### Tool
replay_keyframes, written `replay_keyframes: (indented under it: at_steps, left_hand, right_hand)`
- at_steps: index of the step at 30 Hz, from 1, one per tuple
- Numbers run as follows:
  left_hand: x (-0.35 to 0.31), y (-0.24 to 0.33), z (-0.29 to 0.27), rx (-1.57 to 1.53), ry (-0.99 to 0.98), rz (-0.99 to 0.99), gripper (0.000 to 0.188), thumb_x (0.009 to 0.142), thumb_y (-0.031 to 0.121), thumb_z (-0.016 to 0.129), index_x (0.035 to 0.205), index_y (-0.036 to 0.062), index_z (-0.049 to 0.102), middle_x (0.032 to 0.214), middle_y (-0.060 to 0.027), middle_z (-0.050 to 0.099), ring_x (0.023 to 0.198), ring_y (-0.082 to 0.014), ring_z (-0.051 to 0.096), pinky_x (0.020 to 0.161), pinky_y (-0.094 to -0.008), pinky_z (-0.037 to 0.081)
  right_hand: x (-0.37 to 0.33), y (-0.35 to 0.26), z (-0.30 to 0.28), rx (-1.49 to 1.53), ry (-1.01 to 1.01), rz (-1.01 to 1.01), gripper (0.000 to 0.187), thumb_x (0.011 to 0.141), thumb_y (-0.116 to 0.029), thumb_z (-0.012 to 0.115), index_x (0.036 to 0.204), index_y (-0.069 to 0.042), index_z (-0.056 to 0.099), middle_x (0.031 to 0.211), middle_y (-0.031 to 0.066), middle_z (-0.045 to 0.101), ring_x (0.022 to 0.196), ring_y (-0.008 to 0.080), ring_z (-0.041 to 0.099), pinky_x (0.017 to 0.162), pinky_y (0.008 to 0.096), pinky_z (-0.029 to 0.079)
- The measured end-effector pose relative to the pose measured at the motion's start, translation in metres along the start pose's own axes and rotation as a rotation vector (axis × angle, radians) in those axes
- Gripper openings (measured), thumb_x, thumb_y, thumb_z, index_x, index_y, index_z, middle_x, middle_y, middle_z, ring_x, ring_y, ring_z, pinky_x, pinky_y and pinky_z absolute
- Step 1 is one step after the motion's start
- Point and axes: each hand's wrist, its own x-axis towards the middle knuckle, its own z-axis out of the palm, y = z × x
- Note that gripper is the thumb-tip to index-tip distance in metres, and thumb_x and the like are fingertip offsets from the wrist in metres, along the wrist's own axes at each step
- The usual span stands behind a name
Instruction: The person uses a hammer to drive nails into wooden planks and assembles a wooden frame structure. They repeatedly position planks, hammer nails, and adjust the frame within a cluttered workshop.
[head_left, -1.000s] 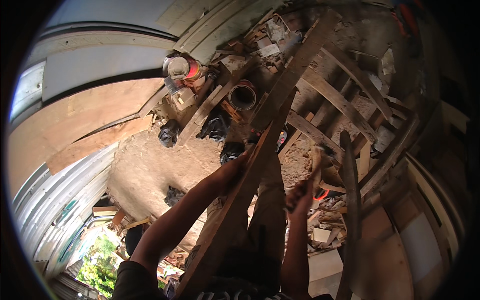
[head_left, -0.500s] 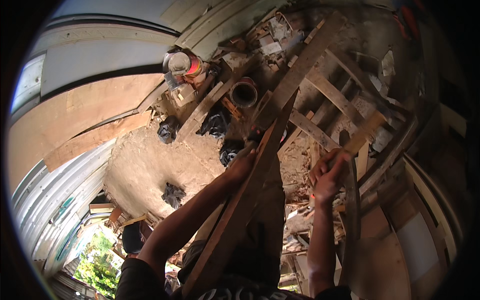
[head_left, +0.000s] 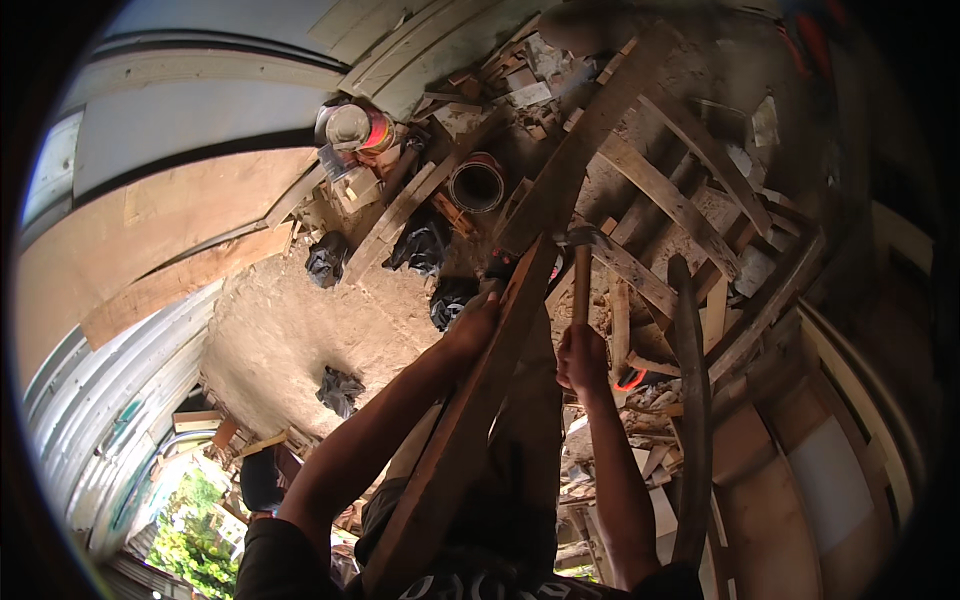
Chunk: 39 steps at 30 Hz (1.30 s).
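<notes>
A long wooden plank (head_left: 455,455) slants from against my body up to the middle of the view. My left hand (head_left: 474,322) grips its left side near the far end, with some fingers hidden behind the wood. In my right hand (head_left: 582,357) is a hammer (head_left: 582,285), held by its wooden handle. The hammer's head is up beside the plank's far end; whether it touches the wood I cannot tell. Just beyond that end, a wide dark board (head_left: 590,140) runs diagonally away to the upper right.
Crossed timber pieces (head_left: 670,190) lie at the right, with a curved dark wooden piece (head_left: 690,400) standing near my right arm. An open can (head_left: 476,183), stacked tins (head_left: 352,128) and black plastic bags (head_left: 420,243) sit on the dirt floor (head_left: 270,330). Corrugated sheeting (head_left: 70,400) lines the left.
My right hand has swung the hammer from the right inward to the plank's far end. My left hand stays on the plank. The whole view has shifted slightly.
</notes>
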Motion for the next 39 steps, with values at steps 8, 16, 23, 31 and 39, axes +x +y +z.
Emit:
replay_keyframes:
  at_steps: [8,16,23,31,39]
  left_hand:
    - [-0.019,0.030,0.000,-0.227,-0.029,-0.213,0.063,0.099,0.058,0.030,0.117,0.0024,0.055,0.093,-0.0140,0.063,0.081,-0.0243,0.061,0.074,-0.0362,0.049]
    - [0.028,0.090,-0.055,0.130,0.324,0.496,0.077,0.099,0.060,0.021,0.137,-0.0058,0.036,0.125,-0.0240,0.054,0.115,-0.0339,0.053,0.102,-0.0440,0.038]
    - [0.108,0.148,-0.008,0.308,0.261,0.674,0.057,0.102,0.039,0.033,0.138,-0.0051,0.031,0.136,-0.0291,0.039,0.122,-0.0419,0.047,0.095,-0.0448,0.044]
    - [0.201,0.100,-0.024,1.025,0.576,1.487,0.043,0.088,0.004,0.050,0.126,-0.0098,0.037,0.121,-0.0330,0.042,0.107,-0.0472,0.049,0.084,-0.0509,0.047]
    - [0.163,0.151,-0.015,0.366,0.230,0.773,0.055,0.103,0.042,0.033,0.138,-0.0009,0.034,0.138,-0.0291,0.035,0.127,-0.0457,0.036,0.108,-0.0488,0.029]
  right_hand:
    - [0.009,0.045,-0.086,0.785,0.550,-0.120,0.047,0.096,-0.057,0.043,0.083,-0.013,0.048,0.059,-0.0034,0.036,0.044,0.0095,0.034,0.038,0.0260,0.027]
    - [-0.024,0.080,-0.007,1.430,-0.383,0.260,0.043,0.099,-0.047,0.043,0.080,-0.010,0.055,0.060,-0.0035,0.036,0.043,0.0094,0.031,0.034,0.0261,0.028]
    - [0.061,0.186,-0.092,1.098,0.817,0.148,0.041,0.097,-0.048,0.045,0.083,-0.011,0.056,0.061,-0.0008,0.050,0.047,0.0130,0.046,0.043,0.0328,0.046]
    - [-0.040,0.091,-0.021,0.977,0.262,0.162,0.046,0.096,-0.057,0.043,0.077,-0.017,0.055,0.052,-0.0090,0.033,0.038,0.0033,0.022,0.030,0.0209,0.015]
    - [0.012,0.096,0.020,1.070,0.575,0.239,0.046,0.095,-0.057,0.046,0.075,-0.016,0.053,0.052,-0.0052,0.035,0.041,0.0081,0.029,0.038,0.0244,0.026]
